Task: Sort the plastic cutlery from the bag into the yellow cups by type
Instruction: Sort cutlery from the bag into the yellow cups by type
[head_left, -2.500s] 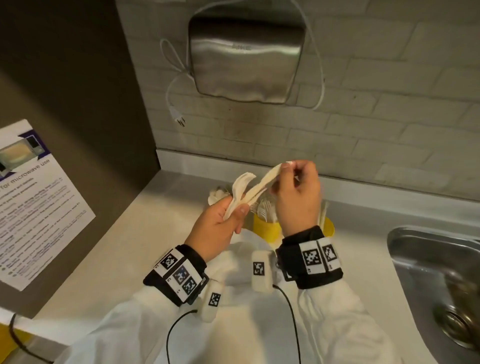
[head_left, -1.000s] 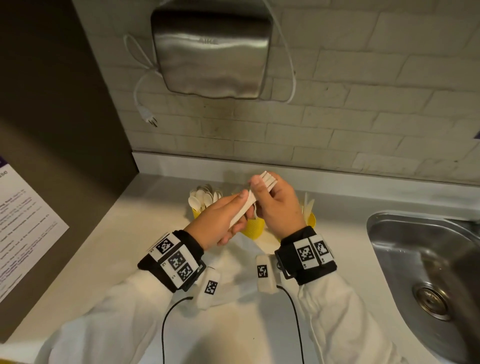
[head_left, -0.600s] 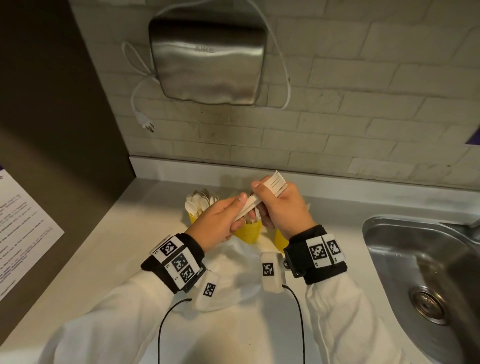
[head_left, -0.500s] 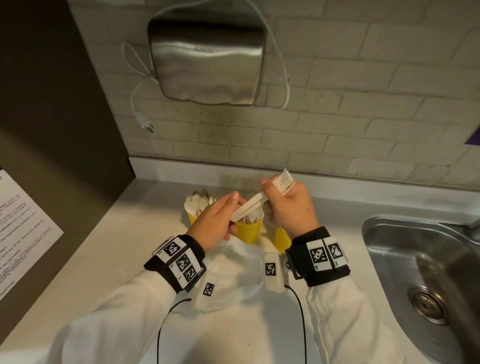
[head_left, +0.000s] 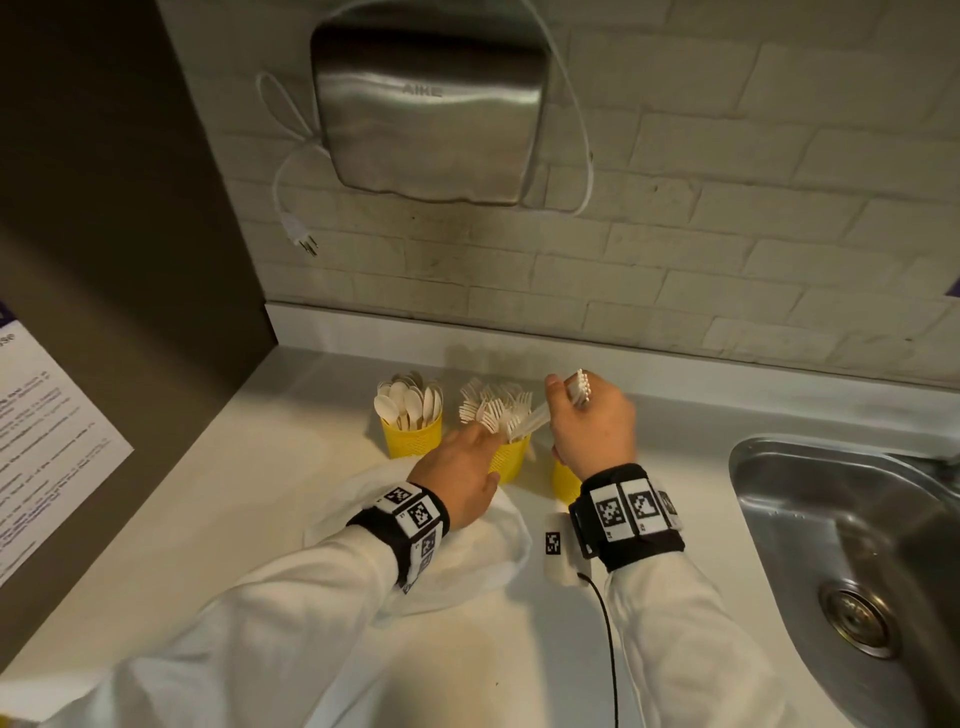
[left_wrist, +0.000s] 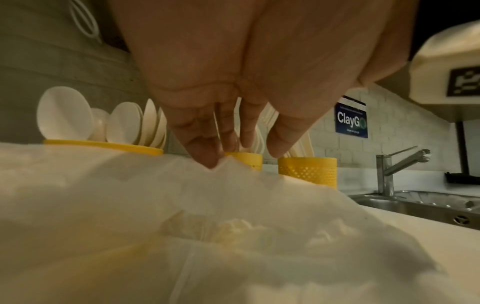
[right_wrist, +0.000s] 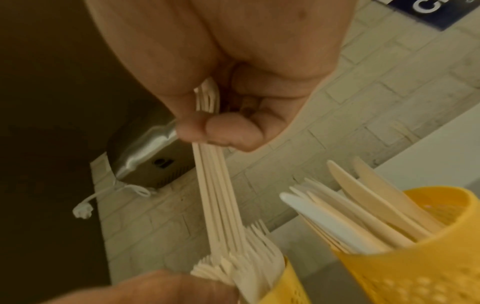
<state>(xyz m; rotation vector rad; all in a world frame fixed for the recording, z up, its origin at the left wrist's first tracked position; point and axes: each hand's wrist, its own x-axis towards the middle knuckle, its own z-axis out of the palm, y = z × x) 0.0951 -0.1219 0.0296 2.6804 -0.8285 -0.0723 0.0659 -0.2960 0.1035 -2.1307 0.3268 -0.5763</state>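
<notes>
On the counter, in front of the person, lies the crumpled white bag; it looks thin and limp, so it should give no support and is best held by its loose edge. Behind it stand three yellow cups in a row: spoons on the left, forks in the middle, knives on the right. The left hand hovers over the bag beside the middle cup, fingers straight and loose, holding nothing that I can see. The right hand pinches a small bundle of forks between thumb and fingers, its lower end reaching down to the fork cup. Such forks are likely light, stiff, smooth and apt to fan apart; gripping the whole bundle mid-handle should keep them together.
</notes>
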